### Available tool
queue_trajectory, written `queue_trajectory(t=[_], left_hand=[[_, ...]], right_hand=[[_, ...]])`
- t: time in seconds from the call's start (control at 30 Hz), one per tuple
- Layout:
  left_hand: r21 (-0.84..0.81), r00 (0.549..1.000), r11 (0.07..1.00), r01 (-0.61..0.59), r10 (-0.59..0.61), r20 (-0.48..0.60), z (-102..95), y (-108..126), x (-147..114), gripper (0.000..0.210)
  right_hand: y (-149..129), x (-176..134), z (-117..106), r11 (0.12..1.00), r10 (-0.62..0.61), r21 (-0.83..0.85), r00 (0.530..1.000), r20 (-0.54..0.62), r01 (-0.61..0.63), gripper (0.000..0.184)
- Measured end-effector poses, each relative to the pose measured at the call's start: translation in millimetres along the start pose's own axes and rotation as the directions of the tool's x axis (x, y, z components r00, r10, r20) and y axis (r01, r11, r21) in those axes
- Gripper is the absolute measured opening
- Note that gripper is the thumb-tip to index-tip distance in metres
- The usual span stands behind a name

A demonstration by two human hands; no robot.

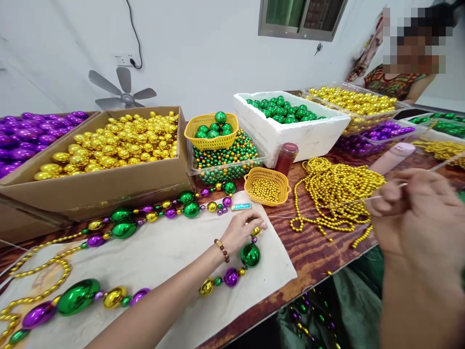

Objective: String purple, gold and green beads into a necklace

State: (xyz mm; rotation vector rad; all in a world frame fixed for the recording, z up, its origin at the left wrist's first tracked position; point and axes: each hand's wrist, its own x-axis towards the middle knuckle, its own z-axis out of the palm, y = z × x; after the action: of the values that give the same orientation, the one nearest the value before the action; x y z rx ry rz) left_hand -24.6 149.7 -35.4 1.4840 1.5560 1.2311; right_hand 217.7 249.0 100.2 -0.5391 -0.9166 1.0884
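My left hand (241, 231), with a beaded bracelet at the wrist, pinches the end of a bead garland (250, 255) over the white cloth (278, 271). Its green, purple and gold beads curve down and pass behind my left forearm. From my left fingertips a thin white string (290, 214) stretches across to my right hand (417, 218). That hand is raised at the right, its fingers closed on the string. Farther back on the cloth lies another stretch of garland (191, 209), near a small blue-labelled packet (241, 206).
A heap of gold bead chains (334, 189) lies below the string. Behind the cloth stand a cardboard box (109, 191) of gold beads, a yellow basket (267, 198), a dark red jar (286, 159) and a white foam box (308, 140). A person (395, 82) is at the far right.
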Motion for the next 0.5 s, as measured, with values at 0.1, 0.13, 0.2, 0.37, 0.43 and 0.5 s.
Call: queue_trajectory(t=[0.1,0.13,0.2,0.37,0.43,0.5], left_hand=[[0.060,0.999,0.997,0.042,-0.039,-0.036,-16.1,-16.6,-9.0,0.026],[0.085,0.997,0.995,0.056,-0.052,-0.048,-22.5,-20.2,-13.1,0.025],[0.144,0.995,0.987,0.077,-0.068,-0.067,-35.0,-23.7,-22.1,0.023],[0.280,0.993,0.954,0.111,-0.094,-0.073,-55.3,-21.9,-42.6,0.020],[0.314,0.990,0.940,0.134,-0.116,-0.075,-59.1,-22.0,-49.2,0.021],[0.340,0.987,0.927,0.159,-0.139,-0.083,-62.1,-22.6,-56.1,0.022]], right_hand=[[18.0,-18.3,20.3,0.994,0.102,-0.048,0.970,0.219,-0.093,0.003],[23.3,-24.2,25.3,0.991,0.127,-0.066,0.959,0.253,-0.114,0.005],[31.2,-33.5,33.5,0.989,0.143,-0.086,0.944,0.298,-0.123,0.009],[35.2,-40.1,45.1,0.985,0.170,-0.071,0.916,0.363,-0.155,0.010],[32.5,-38.8,46.7,0.984,0.175,-0.073,0.924,0.339,-0.160,0.010],[28.0,-36.7,47.2,0.990,0.138,-0.050,0.949,0.285,-0.129,0.009]])
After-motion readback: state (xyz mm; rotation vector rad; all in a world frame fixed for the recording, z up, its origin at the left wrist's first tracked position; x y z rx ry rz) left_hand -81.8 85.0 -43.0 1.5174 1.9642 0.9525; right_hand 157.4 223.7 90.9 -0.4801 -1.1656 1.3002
